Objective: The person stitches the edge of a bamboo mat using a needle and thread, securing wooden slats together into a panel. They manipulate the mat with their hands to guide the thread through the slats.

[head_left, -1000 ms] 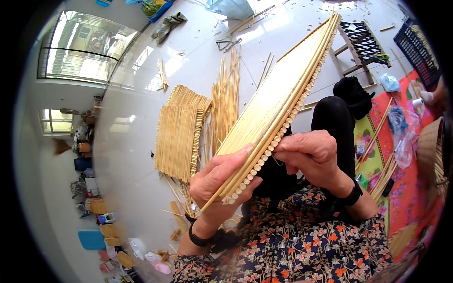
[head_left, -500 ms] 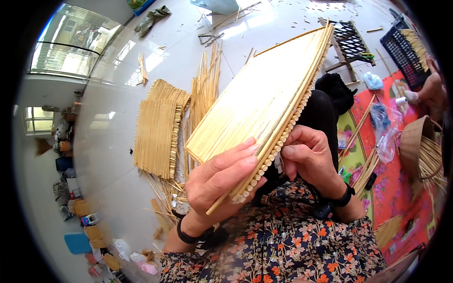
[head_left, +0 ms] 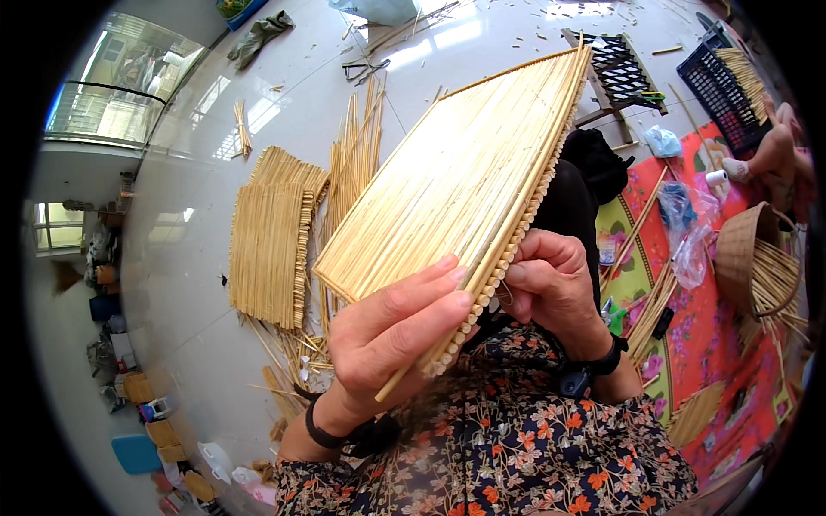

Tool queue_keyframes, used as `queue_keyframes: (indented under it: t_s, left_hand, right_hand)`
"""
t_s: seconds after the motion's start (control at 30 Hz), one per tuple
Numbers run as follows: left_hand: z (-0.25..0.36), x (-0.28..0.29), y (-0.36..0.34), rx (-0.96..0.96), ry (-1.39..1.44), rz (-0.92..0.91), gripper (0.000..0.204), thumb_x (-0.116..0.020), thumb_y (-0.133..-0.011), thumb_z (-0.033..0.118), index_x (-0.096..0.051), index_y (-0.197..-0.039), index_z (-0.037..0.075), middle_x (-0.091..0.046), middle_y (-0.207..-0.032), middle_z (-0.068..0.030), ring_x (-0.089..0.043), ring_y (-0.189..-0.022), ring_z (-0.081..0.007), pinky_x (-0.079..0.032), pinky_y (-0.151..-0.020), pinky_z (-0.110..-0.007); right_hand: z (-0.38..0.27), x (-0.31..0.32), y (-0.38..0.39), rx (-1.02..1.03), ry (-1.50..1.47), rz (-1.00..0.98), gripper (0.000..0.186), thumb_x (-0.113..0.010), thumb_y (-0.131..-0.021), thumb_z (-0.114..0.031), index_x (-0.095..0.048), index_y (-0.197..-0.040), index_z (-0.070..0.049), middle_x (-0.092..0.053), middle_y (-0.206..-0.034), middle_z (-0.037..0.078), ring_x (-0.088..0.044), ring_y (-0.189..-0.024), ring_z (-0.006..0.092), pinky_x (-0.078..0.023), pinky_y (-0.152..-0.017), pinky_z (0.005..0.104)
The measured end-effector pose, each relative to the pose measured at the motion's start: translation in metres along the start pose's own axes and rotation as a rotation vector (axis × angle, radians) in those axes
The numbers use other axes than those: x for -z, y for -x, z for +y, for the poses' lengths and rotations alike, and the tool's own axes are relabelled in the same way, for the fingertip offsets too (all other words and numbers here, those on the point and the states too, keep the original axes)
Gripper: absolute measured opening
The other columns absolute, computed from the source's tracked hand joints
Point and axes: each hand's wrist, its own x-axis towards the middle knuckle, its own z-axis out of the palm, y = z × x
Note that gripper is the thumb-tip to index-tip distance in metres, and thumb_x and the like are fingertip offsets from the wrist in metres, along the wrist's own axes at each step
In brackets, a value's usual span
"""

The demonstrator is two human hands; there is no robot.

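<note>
A pale panel of straw-coloured sticks (head_left: 439, 172) is raised diagonally in front of me, with a row of round stick ends along its right edge. My left hand (head_left: 387, 335) grips its lower end, fingers over the top face. My right hand (head_left: 551, 284) is closed at the underside of the right edge, fingertips pinching what looks like a thin strand; where that strand attaches is hidden. Beyond the panel, similar panels (head_left: 262, 249) lie stacked on the floor beside loose sticks (head_left: 353, 138). My dark-clad knee (head_left: 572, 202) is behind the panel.
At right, a floral mat (head_left: 714, 430) bears plastic bags (head_left: 693, 267), sticks and a basket (head_left: 736, 258). A black crate (head_left: 714, 95) and wooden stand (head_left: 624, 77) are beyond. Another person's leg (head_left: 766, 155) shows at far right. Assorted household items (head_left: 138, 387) line the left wall.
The panel has tilted to show more of its top face and moved left. My left hand has shifted left with it. My right hand stays at the edge, its fingers slightly rearranged.
</note>
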Motion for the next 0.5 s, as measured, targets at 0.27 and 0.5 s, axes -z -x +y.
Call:
queue_keyframes:
  t_s: [0.27,0.5]
  left_hand:
    - [-0.001,-0.002,0.001,0.001,-0.006,-0.018,0.04,-0.084,-0.078,0.001,-0.068,-0.114,0.001,-0.071,-0.112,-0.0243,-0.071,-0.109,-0.0407,-0.06,-0.093,-0.045]
    - [-0.006,-0.012,-0.006,-0.102,-0.065,-0.144,0.033,-0.082,-0.08,0.005,-0.071,-0.111,0.001,-0.074,-0.107,-0.0202,-0.073,-0.104,-0.0386,-0.062,-0.087,-0.044]
  right_hand:
    - [0.004,-0.001,0.0,-0.016,0.015,-0.001,0.011,-0.062,-0.095,-0.002,-0.063,-0.102,0.006,-0.065,-0.07,0.009,-0.059,-0.051,0.0126,-0.046,-0.046,0.0248]
    - [-0.006,-0.001,0.01,-0.238,-0.073,0.137,0.042,-0.061,-0.101,-0.033,-0.053,-0.126,0.0,-0.064,-0.087,0.001,-0.055,-0.055,0.004,-0.041,-0.045,0.018]
